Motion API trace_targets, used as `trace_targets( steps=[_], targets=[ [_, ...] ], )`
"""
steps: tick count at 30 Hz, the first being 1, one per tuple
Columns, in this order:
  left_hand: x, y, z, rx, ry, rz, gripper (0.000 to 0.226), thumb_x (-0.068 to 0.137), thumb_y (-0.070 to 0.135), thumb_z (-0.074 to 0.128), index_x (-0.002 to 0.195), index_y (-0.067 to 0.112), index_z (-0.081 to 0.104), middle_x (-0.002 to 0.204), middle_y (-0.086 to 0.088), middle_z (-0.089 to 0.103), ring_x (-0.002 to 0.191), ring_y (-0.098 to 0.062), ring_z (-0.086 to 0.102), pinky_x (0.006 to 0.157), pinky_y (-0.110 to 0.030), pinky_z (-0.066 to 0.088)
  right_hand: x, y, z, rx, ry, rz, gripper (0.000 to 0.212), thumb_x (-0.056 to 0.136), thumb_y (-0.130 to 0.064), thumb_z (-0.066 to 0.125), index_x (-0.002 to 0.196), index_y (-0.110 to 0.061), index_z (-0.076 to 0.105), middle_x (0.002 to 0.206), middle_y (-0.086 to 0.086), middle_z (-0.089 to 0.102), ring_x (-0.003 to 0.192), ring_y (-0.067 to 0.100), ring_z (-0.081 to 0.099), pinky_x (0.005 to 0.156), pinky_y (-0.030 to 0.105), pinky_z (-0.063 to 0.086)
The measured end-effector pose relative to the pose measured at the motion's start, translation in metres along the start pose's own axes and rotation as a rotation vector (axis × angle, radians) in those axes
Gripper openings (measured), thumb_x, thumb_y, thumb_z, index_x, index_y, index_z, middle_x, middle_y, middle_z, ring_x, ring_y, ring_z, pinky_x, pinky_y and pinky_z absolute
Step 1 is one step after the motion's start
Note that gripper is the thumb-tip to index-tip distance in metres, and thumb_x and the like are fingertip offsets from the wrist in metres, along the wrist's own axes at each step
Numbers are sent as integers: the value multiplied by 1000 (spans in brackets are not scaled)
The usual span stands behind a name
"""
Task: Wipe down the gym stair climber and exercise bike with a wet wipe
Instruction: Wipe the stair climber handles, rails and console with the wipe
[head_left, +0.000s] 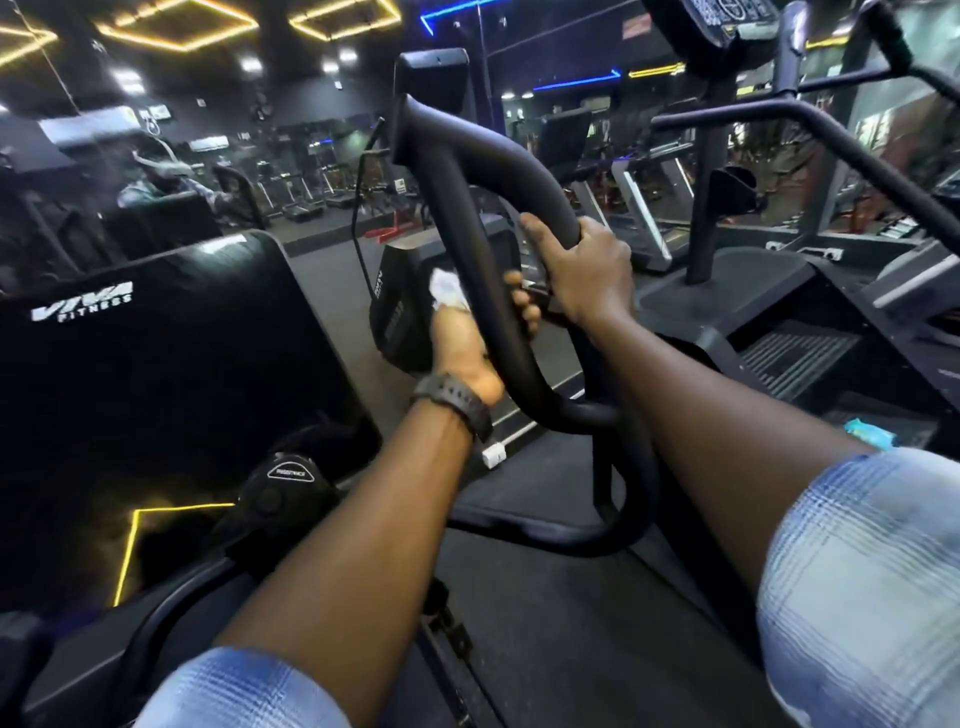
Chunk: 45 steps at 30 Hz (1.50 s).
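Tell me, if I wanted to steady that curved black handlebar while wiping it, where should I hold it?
Probably on the upper bend of the handlebar, coming over the top from the right, as the right hand does. The tube there is round and slim enough for fingers to wrap. That leaves the lower left side free for the left hand with the wet wipe.

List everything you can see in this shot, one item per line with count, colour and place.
handlebar: one, black, centre, looping upward
wipe: one, white, bunched against the handlebar's left side
bike housing: one, black with white lettering, left
resistance knob: one, black, lower left
stair climber: one, black and grey, right
treadmills: several, grey, background
ceiling lights: several, yellow and blue strips, top
watch: one, black, left wrist
left hand: one, holding the wipe against the handlebar
right hand: one, gripping the handlebar higher up
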<state>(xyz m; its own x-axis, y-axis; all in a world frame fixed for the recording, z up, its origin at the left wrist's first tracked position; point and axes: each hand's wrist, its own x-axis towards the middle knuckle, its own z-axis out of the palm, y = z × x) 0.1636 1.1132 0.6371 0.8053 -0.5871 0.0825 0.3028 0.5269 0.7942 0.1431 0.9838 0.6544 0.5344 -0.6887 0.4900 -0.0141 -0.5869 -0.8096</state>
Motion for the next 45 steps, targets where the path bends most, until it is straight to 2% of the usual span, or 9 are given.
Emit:
trace_targets(
  steps=[8,13,17,22,25,28,34,38,45],
  targets=[
    [-24,-96,-12,31,314,339,35,97,47,40,100,14,49,86,-12,47,71,-14,58,80,-33,54,5,3,3,-9,1,-19,56,76,-83,49,91,-30,61,80,-8,65,78,14,65,67,36,54],
    [-15,-62,8,809,548,740,54,98,28,38,145,2,36,135,-7,55,125,-19,45,98,-5,27,4,4,3,-12,6,-6,61,77,-84,47,94,-27,63,82,-8,65,76,12,63,65,34,51],
    [-13,-38,0,1507,347,1041,74,82,16,42,149,-6,21,156,-33,10,146,-44,9,122,-36,8,5,3,-4,43,-67,12,61,85,-80,38,88,-24,63,83,-5,67,76,12,61,61,30,41],
    [-25,-43,-14,2354,-142,1205,44,88,30,50,121,4,64,130,-14,61,139,-35,35,120,-53,-3,-16,36,-14,320,-278,148,68,96,-67,33,94,-12,72,90,1,71,83,10,64,82,34,49],
    [-41,-70,-24,2469,-426,1184,20,85,20,52,88,8,67,82,-15,66,84,-33,57,102,-46,38,-41,69,-19,394,-321,269,69,97,-67,29,82,-15,72,79,4,73,77,18,67,82,38,51],
    [-43,-79,-11,2548,-471,1059,13,85,19,49,78,13,58,72,-13,63,63,-29,54,63,-38,35,-51,80,-21,425,-321,329,64,100,-62,30,84,-14,71,81,4,74,78,18,69,83,35,54],
    [-16,-23,27,2760,-546,883,48,94,50,34,63,18,51,66,-3,61,59,-25,57,57,-27,29,-64,105,-16,343,-350,395,97,75,-88,26,123,-15,67,122,5,68,116,20,61,108,41,41],
    [-47,-64,-8,2673,-711,982,18,88,29,47,81,15,54,73,-9,59,61,-28,49,62,-38,31,-86,119,-16,320,-249,434,77,85,-81,23,88,-18,68,95,4,70,91,20,64,89,38,49],
    [-27,-39,-18,2505,-837,1293,39,97,22,30,119,6,58,103,-14,61,80,-32,56,66,-42,44,-120,132,-13,120,-57,428,71,88,-74,10,72,-24,58,92,13,69,89,32,64,82,47,51]
  ],
)
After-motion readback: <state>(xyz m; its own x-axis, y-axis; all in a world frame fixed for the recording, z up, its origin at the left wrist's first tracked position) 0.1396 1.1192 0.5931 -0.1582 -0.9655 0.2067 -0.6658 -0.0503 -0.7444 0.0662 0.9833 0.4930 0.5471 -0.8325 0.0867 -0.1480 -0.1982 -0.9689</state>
